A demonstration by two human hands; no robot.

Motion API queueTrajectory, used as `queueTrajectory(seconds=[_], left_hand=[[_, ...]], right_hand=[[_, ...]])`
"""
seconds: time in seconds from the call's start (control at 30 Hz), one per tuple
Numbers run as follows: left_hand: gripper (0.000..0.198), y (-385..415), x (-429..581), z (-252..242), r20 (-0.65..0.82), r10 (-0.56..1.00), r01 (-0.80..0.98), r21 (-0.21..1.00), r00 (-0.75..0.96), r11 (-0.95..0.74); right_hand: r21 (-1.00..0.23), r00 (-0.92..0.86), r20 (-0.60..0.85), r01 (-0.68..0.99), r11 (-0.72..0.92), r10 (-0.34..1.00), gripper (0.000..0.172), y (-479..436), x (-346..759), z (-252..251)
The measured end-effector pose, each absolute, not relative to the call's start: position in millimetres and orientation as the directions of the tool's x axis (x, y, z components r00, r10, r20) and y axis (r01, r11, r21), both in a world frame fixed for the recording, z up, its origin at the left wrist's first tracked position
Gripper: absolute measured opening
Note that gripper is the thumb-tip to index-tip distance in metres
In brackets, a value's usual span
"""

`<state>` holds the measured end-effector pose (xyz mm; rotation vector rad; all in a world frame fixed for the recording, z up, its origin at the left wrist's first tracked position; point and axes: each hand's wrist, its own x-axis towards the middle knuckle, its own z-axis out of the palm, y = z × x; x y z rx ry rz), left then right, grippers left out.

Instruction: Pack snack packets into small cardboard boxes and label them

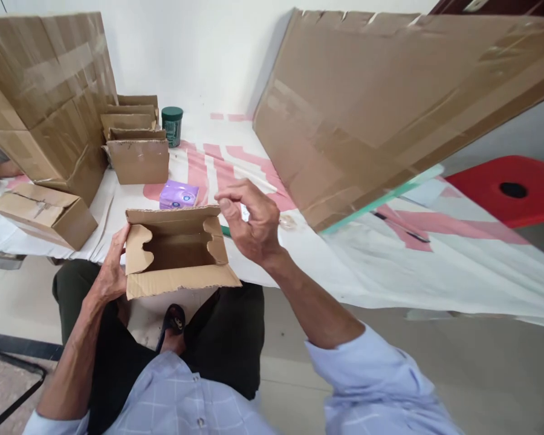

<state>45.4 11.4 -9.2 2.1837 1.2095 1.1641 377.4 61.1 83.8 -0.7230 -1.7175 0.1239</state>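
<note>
My left hand (110, 266) grips the left side of a small open cardboard box (176, 251), holding it over my lap at the table's front edge. The box's flaps stand open and its inside looks empty. My right hand (249, 220) hovers just right of the box with fingers curled and pinched on a small pale thing I cannot make out. A purple packet (178, 195) lies on the table right behind the box.
A white and pink cloth (390, 260) covers the table. Several folded small boxes (136, 142) and a green jar (172, 125) stand at the back. Large cartons (49, 90) sit left, a closed small box (45, 212) below them. A big cardboard sheet (390, 103) leans right, a red stool (512, 188) beyond.
</note>
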Motion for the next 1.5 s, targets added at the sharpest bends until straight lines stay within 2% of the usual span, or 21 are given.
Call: queueTrajectory(seconds=[0.13, 0.3, 0.47, 0.6, 0.67, 0.77, 0.9, 1.0, 1.17, 1.27, 1.33, 1.4, 1.5], left_hand=[[0.118, 9, 49, -5, 0.498, 0.811, 0.509, 0.635, 0.306, -0.581], [0.118, 10, 51, -1, 0.498, 0.814, 0.515, 0.634, 0.300, -0.577], [0.121, 12, 47, -8, 0.461, 0.848, 0.488, 0.695, 0.261, -0.528], [0.127, 11, 38, -15, 0.391, 0.894, 0.454, 0.770, 0.217, -0.447], [0.130, 10, 34, -15, 0.360, 0.915, 0.439, 0.802, 0.185, -0.404], [0.132, 9, 28, -11, 0.343, 0.926, 0.415, 0.828, 0.158, -0.378], [0.132, 9, 22, -7, 0.349, 0.923, 0.390, 0.836, 0.163, -0.385], [0.131, 10, 19, -6, 0.350, 0.920, 0.403, 0.827, 0.176, -0.392], [0.130, 13, 17, -6, 0.330, 0.926, 0.444, 0.812, 0.185, -0.378], [0.133, 19, 13, -7, 0.306, 0.938, 0.460, 0.817, 0.164, -0.347], [0.135, 27, 8, -7, 0.298, 0.944, 0.463, 0.822, 0.143, -0.330], [0.136, 36, 2, -5, 0.304, 0.947, 0.465, 0.827, 0.105, -0.317], [0.134, 51, -8, 1, 0.334, 0.942, 0.468, 0.826, 0.041, -0.314]], right_hand=[[-0.408, -0.149, 0.851, 0.417, 0.812, 0.504, 0.011, 46, 376, 70], [-0.372, -0.236, 0.830, 0.441, 0.816, 0.506, 0.013, 41, 372, 52], [-0.324, -0.347, 0.796, 0.447, 0.834, 0.496, 0.015, 29, 364, 41], [-0.385, -0.279, 0.790, 0.467, 0.796, 0.545, 0.014, 22, 365, 37], [-0.490, -0.209, 0.754, 0.453, 0.745, 0.623, 0.025, 21, 369, 35], [-0.702, -0.153, 0.617, 0.337, 0.627, 0.772, 0.058, 24, 381, 30], [-0.906, -0.353, 0.345, 0.119, 0.407, 0.870, 0.095, 34, 394, 18], [-0.957, -0.443, 0.227, 0.062, 0.283, 0.867, 0.104, 38, 398, 9], [-0.973, -0.457, 0.191, 0.026, 0.228, 0.869, 0.094, 40, 399, 0], [-0.964, -0.422, 0.206, 0.067, 0.257, 0.883, 0.075, 52, 398, -7], [-0.936, -0.362, 0.237, 0.165, 0.312, 0.902, 0.061, 71, 394, -11], [-0.865, -0.306, 0.293, 0.318, 0.388, 0.906, 0.054, 98, 389, -13], [-0.685, -0.288, 0.329, 0.582, 0.438, 0.899, 0.059, 147, 375, -9]])
